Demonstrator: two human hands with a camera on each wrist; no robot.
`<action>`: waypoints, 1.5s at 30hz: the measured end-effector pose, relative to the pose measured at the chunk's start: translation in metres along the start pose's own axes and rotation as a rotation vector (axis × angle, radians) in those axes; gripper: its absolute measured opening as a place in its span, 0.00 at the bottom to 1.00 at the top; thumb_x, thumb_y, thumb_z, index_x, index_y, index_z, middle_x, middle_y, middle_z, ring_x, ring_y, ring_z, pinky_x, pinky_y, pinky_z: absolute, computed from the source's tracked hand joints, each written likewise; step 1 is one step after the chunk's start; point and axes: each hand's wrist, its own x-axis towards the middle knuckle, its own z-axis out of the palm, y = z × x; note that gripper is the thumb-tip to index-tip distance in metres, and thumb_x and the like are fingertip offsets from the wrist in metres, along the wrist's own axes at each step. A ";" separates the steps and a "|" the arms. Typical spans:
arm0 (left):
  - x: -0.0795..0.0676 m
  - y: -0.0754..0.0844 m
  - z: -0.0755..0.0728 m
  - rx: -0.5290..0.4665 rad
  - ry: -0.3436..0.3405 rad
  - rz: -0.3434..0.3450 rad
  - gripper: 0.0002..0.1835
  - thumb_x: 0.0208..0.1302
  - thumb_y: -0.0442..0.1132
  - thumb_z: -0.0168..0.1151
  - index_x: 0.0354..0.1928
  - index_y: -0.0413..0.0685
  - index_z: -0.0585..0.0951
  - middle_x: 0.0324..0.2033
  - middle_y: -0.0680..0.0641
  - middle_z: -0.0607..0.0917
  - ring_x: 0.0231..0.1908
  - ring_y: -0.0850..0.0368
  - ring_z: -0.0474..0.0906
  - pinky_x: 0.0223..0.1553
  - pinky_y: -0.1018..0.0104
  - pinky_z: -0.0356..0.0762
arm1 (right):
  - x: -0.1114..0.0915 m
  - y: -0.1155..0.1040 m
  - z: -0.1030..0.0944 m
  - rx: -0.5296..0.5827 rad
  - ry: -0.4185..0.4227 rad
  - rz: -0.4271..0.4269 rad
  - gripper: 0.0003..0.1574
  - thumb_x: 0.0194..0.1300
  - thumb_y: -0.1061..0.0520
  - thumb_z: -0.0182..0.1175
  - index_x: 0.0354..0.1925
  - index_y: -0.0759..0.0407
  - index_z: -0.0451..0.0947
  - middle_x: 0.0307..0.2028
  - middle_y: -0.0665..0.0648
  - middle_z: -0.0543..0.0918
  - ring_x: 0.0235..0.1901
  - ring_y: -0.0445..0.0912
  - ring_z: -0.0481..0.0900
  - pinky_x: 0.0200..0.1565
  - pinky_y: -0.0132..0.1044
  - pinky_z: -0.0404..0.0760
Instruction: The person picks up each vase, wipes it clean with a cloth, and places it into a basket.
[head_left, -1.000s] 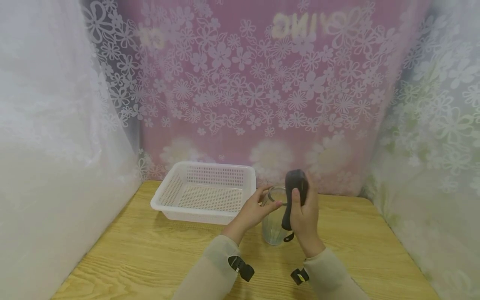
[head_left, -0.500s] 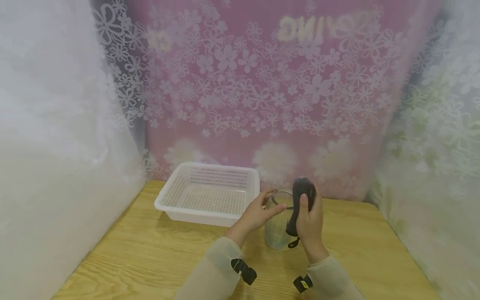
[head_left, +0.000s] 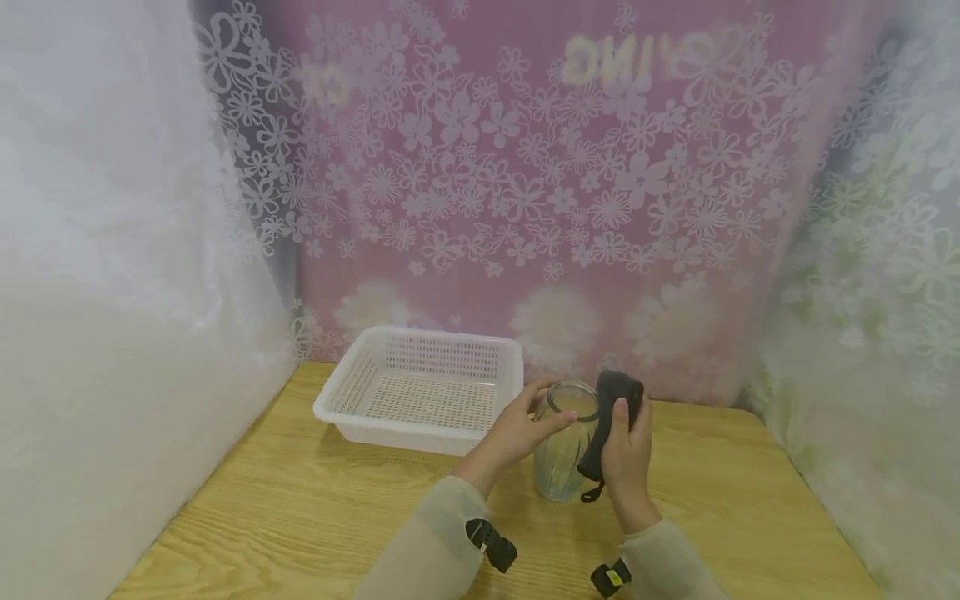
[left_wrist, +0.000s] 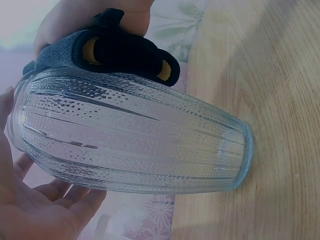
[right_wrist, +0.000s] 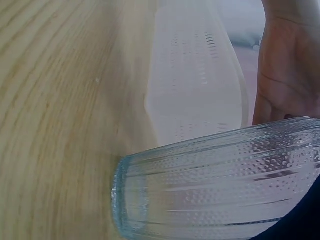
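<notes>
A ribbed clear glass vase (head_left: pixel 558 458) with a round open mouth stands upright on the wooden table. My left hand (head_left: pixel 519 429) holds it near the rim, thumb on the near side and fingers round the far side. In my right hand (head_left: pixel 628 458) is a dark fuzzy cloth pad (head_left: pixel 609 425) with a small hanging loop, gripped against the vase's right side. The left wrist view shows yellowish patches inside the dark pad (left_wrist: pixel 125 52), which lies along the vase (left_wrist: pixel 135 135). The right wrist view has the vase's lower part (right_wrist: pixel 210 190) close up.
A white perforated plastic basket (head_left: pixel 420 437) stands on the table (head_left: pixel 300 508) just left of the vase, behind my left forearm. A pink flowered curtain (head_left: pixel 480 208) hangs behind the table, with pale sheeting (head_left: pixel 135 292) at the left and more at the right.
The dark pad in my right hand has moved down along the vase's side and slightly outward. My left hand keeps its hold at the rim. The whole head view has shifted a little.
</notes>
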 end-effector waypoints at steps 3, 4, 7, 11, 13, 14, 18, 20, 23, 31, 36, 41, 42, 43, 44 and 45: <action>-0.001 -0.001 0.000 0.004 0.000 0.000 0.37 0.61 0.66 0.65 0.71 0.81 0.64 0.71 0.48 0.68 0.71 0.45 0.63 0.62 0.38 0.69 | -0.001 0.009 -0.001 0.023 -0.006 0.033 0.33 0.82 0.44 0.38 0.75 0.59 0.53 0.68 0.62 0.65 0.67 0.55 0.63 0.67 0.55 0.61; -0.001 -0.001 0.000 0.005 0.000 -0.001 0.37 0.61 0.66 0.65 0.71 0.80 0.64 0.71 0.48 0.68 0.71 0.45 0.63 0.62 0.38 0.69 | -0.003 0.011 -0.001 0.031 -0.011 0.047 0.34 0.82 0.44 0.38 0.76 0.59 0.52 0.70 0.62 0.63 0.70 0.57 0.59 0.69 0.58 0.58; -0.003 -0.002 0.001 0.001 -0.003 -0.004 0.37 0.61 0.66 0.65 0.71 0.79 0.64 0.71 0.48 0.68 0.71 0.45 0.63 0.62 0.38 0.69 | -0.006 0.015 -0.002 0.046 -0.027 0.107 0.39 0.82 0.42 0.37 0.79 0.59 0.44 0.76 0.62 0.54 0.75 0.58 0.50 0.72 0.60 0.49; -0.003 0.000 0.001 -0.006 0.000 -0.007 0.37 0.61 0.67 0.65 0.71 0.78 0.65 0.71 0.49 0.69 0.71 0.44 0.63 0.63 0.39 0.68 | -0.008 0.022 -0.002 0.061 -0.040 0.170 0.43 0.81 0.39 0.35 0.80 0.56 0.34 0.78 0.58 0.43 0.77 0.56 0.40 0.74 0.58 0.42; -0.002 0.001 0.001 -0.003 0.004 -0.006 0.37 0.61 0.66 0.65 0.71 0.78 0.65 0.71 0.50 0.69 0.71 0.44 0.63 0.63 0.39 0.68 | -0.008 0.024 -0.002 0.068 -0.040 0.197 0.44 0.81 0.38 0.34 0.80 0.56 0.32 0.79 0.58 0.40 0.77 0.56 0.38 0.74 0.57 0.39; -0.002 0.001 0.001 -0.001 0.007 -0.004 0.37 0.62 0.65 0.65 0.72 0.78 0.65 0.71 0.51 0.69 0.71 0.44 0.63 0.63 0.40 0.68 | -0.008 0.025 -0.002 0.077 -0.038 0.206 0.44 0.81 0.38 0.33 0.80 0.57 0.32 0.79 0.59 0.40 0.77 0.56 0.38 0.74 0.57 0.40; 0.001 0.001 0.001 0.010 0.013 0.000 0.36 0.63 0.63 0.66 0.72 0.76 0.65 0.70 0.51 0.70 0.70 0.45 0.64 0.63 0.40 0.68 | -0.008 0.027 0.000 0.121 -0.035 0.244 0.41 0.82 0.40 0.31 0.79 0.61 0.37 0.77 0.65 0.47 0.76 0.60 0.45 0.74 0.57 0.44; 0.002 0.002 0.001 0.010 0.015 0.001 0.36 0.64 0.62 0.66 0.72 0.74 0.65 0.70 0.50 0.70 0.70 0.44 0.64 0.63 0.40 0.69 | -0.008 0.028 0.001 0.141 -0.033 0.265 0.39 0.82 0.42 0.30 0.78 0.63 0.42 0.75 0.66 0.53 0.74 0.60 0.51 0.73 0.56 0.49; 0.002 0.002 0.000 0.011 0.017 -0.005 0.37 0.64 0.62 0.66 0.73 0.71 0.65 0.70 0.49 0.70 0.70 0.45 0.64 0.63 0.40 0.69 | -0.008 0.030 0.003 0.147 -0.031 0.329 0.39 0.82 0.41 0.28 0.76 0.66 0.46 0.70 0.68 0.58 0.69 0.60 0.59 0.72 0.54 0.55; 0.001 -0.001 0.001 0.020 0.018 0.000 0.36 0.63 0.64 0.66 0.72 0.76 0.65 0.70 0.50 0.70 0.70 0.46 0.65 0.62 0.40 0.69 | -0.012 0.049 0.002 0.179 -0.081 0.491 0.42 0.80 0.37 0.25 0.76 0.66 0.44 0.70 0.68 0.57 0.69 0.59 0.57 0.73 0.53 0.52; 0.001 -0.002 0.001 0.010 0.025 0.001 0.36 0.61 0.65 0.66 0.71 0.79 0.66 0.70 0.51 0.71 0.70 0.46 0.65 0.62 0.40 0.69 | -0.013 0.056 0.004 0.192 -0.084 0.531 0.42 0.80 0.36 0.24 0.73 0.65 0.47 0.64 0.63 0.64 0.59 0.52 0.67 0.64 0.42 0.66; 0.000 -0.001 0.001 0.008 0.027 -0.007 0.36 0.62 0.65 0.66 0.71 0.77 0.66 0.71 0.50 0.69 0.70 0.46 0.64 0.63 0.39 0.68 | -0.012 0.059 0.004 0.205 -0.107 0.556 0.40 0.80 0.36 0.24 0.73 0.63 0.48 0.61 0.59 0.67 0.51 0.42 0.72 0.53 0.29 0.72; 0.000 -0.001 0.001 0.008 0.024 -0.007 0.37 0.62 0.65 0.66 0.72 0.76 0.65 0.71 0.50 0.69 0.70 0.46 0.64 0.63 0.39 0.68 | -0.012 0.059 0.003 0.215 -0.115 0.563 0.40 0.80 0.36 0.25 0.73 0.63 0.50 0.60 0.59 0.68 0.50 0.41 0.74 0.52 0.29 0.74; 0.000 -0.001 0.001 0.007 0.021 -0.007 0.37 0.62 0.66 0.65 0.72 0.76 0.65 0.71 0.50 0.69 0.70 0.46 0.64 0.63 0.39 0.68 | -0.013 0.060 0.003 0.218 -0.130 0.573 0.39 0.80 0.37 0.24 0.72 0.61 0.51 0.59 0.58 0.69 0.49 0.40 0.74 0.51 0.28 0.74; 0.000 -0.001 0.001 0.005 0.018 -0.007 0.37 0.62 0.65 0.65 0.72 0.76 0.65 0.71 0.50 0.69 0.70 0.46 0.64 0.63 0.39 0.68 | -0.013 0.060 0.002 0.223 -0.140 0.582 0.37 0.81 0.37 0.24 0.71 0.60 0.52 0.58 0.57 0.70 0.48 0.39 0.76 0.51 0.28 0.76; 0.000 -0.001 0.002 0.005 0.016 -0.005 0.37 0.62 0.66 0.65 0.72 0.77 0.65 0.71 0.50 0.69 0.70 0.46 0.64 0.63 0.39 0.69 | -0.012 0.061 0.002 0.226 -0.150 0.592 0.35 0.81 0.37 0.25 0.70 0.58 0.55 0.56 0.55 0.72 0.47 0.39 0.77 0.50 0.28 0.77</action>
